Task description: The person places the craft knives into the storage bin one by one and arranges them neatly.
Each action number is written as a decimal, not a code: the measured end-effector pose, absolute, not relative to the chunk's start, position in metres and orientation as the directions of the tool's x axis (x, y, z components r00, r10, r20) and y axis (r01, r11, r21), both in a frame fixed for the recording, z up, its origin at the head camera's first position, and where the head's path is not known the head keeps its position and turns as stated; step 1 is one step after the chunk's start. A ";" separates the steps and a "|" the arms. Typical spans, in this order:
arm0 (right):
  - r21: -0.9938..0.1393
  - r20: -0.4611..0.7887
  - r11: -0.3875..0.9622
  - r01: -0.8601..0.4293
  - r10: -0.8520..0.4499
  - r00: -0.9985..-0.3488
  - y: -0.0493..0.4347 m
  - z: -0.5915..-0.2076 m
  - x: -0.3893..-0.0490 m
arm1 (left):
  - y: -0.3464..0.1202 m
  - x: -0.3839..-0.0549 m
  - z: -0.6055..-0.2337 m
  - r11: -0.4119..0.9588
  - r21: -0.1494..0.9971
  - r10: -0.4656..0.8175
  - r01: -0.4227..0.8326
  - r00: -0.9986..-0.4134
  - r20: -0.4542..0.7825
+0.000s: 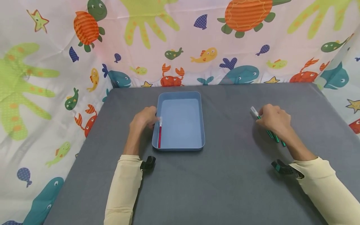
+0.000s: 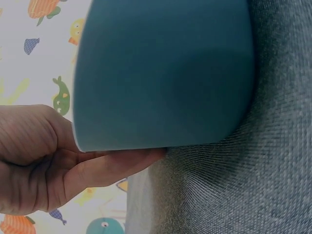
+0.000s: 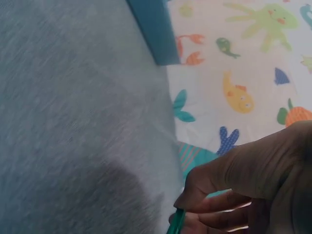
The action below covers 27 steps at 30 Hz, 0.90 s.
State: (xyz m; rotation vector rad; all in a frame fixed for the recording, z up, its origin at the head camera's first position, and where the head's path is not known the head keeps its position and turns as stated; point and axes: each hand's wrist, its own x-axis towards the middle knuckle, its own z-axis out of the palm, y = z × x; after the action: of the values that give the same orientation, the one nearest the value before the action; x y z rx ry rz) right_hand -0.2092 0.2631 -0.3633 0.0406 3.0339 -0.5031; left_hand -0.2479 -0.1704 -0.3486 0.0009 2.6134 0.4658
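Note:
A shallow blue tray lies on the grey table, its left rim gripped by my left hand. In the left wrist view, fingers run along the outside of the tray wall; the thumb is hidden there. Inside the tray, along its left wall, is a red pen with a whitish cap. Far to the right, my right hand pinches a green pen between thumb and fingers. Its whitish cap points up and left. More green pens show partly beneath this hand.
Grey cloth covers the table. A curtain printed with sea animals hangs along the back and both sides. Dark wrist straps with small cameras sit at both cream sleeves.

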 end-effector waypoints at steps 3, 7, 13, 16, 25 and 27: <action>-0.369 -0.097 0.928 0.040 0.005 -0.995 0.262 -0.356 -0.210 | -0.169 -0.250 -0.349 0.942 0.324 0.082 -0.082 -0.883 -0.462; -0.478 -0.134 0.878 0.037 -0.031 -0.990 0.262 -0.349 -0.211 | -0.168 -0.250 -0.349 0.946 0.311 0.068 -0.094 -0.879 -0.472; -0.635 -0.190 0.771 0.050 -0.093 -0.977 0.259 -0.343 -0.208 | -0.169 -0.248 -0.349 0.945 0.311 0.058 -0.103 -0.882 -0.467; -0.676 -0.198 0.735 0.050 -0.116 -0.973 0.256 -0.343 -0.206 | -0.170 -0.246 -0.348 0.947 0.301 0.047 -0.114 -0.876 -0.479; -0.752 -0.164 0.658 0.039 -0.129 -0.978 0.249 -0.332 -0.204 | -0.166 -0.251 -0.346 0.945 0.305 0.047 -0.117 -0.875 -0.483; -0.761 -0.168 0.648 0.039 -0.139 -0.976 0.245 -0.330 -0.205 | -0.166 -0.251 -0.346 0.947 0.296 0.039 -0.123 -0.872 -0.488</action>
State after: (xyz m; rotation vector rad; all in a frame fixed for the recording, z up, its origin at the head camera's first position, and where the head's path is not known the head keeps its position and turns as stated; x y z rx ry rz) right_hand -0.2047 0.2449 -0.3298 -0.0814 2.6554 -1.2340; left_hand -0.2507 -0.1664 -0.3457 -0.0597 2.5942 0.4384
